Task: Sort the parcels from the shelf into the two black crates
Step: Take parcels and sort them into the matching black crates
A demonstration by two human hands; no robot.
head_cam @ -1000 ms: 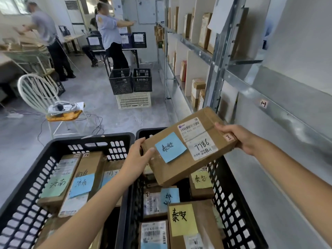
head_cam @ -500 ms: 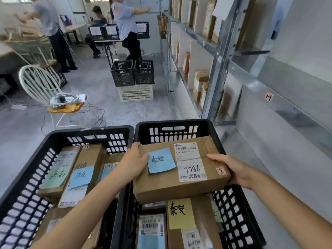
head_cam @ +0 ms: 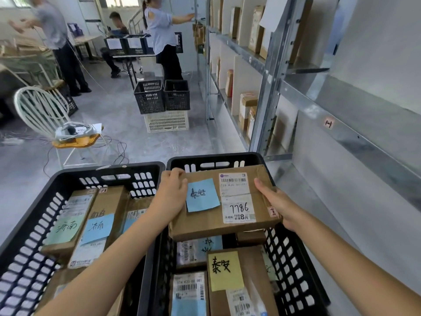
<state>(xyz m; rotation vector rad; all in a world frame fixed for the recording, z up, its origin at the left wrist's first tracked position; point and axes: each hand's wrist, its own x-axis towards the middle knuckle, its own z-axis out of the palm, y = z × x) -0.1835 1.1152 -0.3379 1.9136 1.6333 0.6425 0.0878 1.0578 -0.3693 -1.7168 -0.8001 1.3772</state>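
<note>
Parcel [head_cam: 218,215] held level over far end of right crate [head_cam: 296,270]; left hand [head_cam: 173,192] and right hand [head_cam: 275,204] clamped on its ends. Risk: landing tilted on uneven parcels below, sliding or hiding labels.

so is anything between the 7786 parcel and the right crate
Nothing visible blocks it. The left hand and right hand hold the parcel over the right crate; only stacked parcels lie beneath.
</note>
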